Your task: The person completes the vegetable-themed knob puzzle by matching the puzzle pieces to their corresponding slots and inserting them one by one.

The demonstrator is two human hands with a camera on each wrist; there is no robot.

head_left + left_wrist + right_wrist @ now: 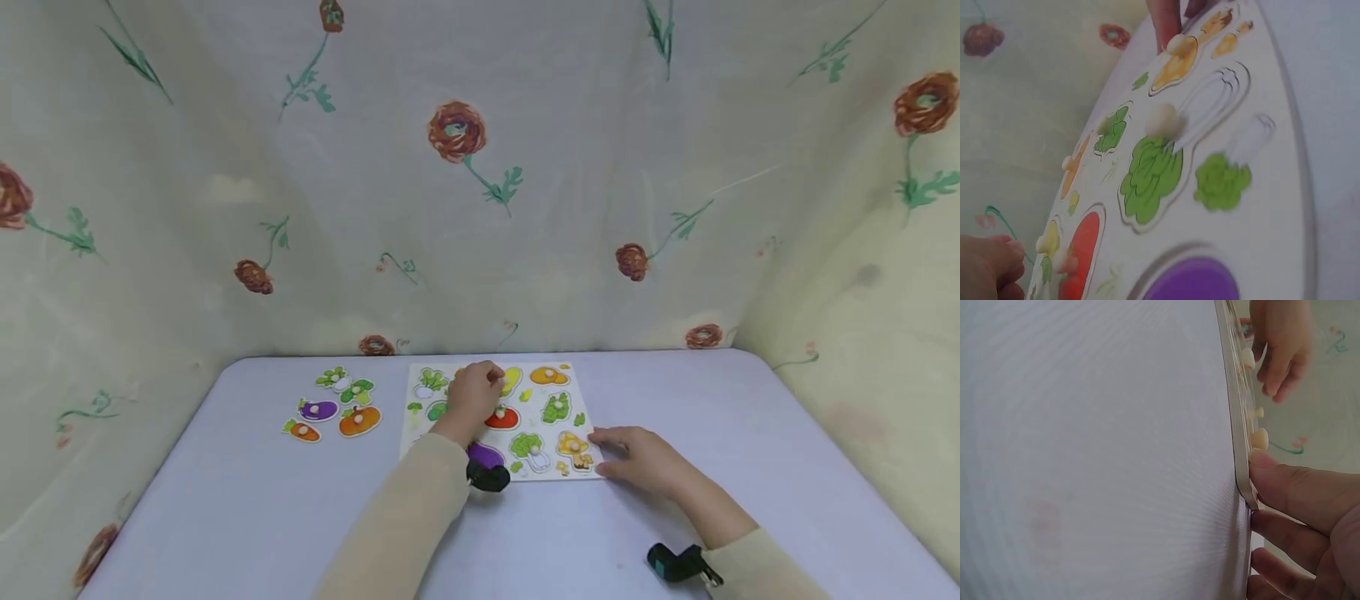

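Note:
A white knobbed puzzle board (531, 421) with vegetable pieces lies on the table. My left hand (472, 400) is over its upper middle, fingertips by a yellow piece (513, 381) and above the tomato piece (502, 419). The right wrist view shows that hand (1282, 350) with loosely bent fingers and nothing visible in them. My right hand (645, 458) touches the board's lower right corner, thumb and fingers apart along its edges, beside the mushroom piece (573, 446). Part of the board is hidden under my left arm.
Left of the board lie several loose pieces, among them a pumpkin (360, 421), a carrot (303, 431), an eggplant (318, 410) and green vegetables (357, 392). A flower-patterned curtain (562, 250) surrounds the table (300, 517) at the back and sides.

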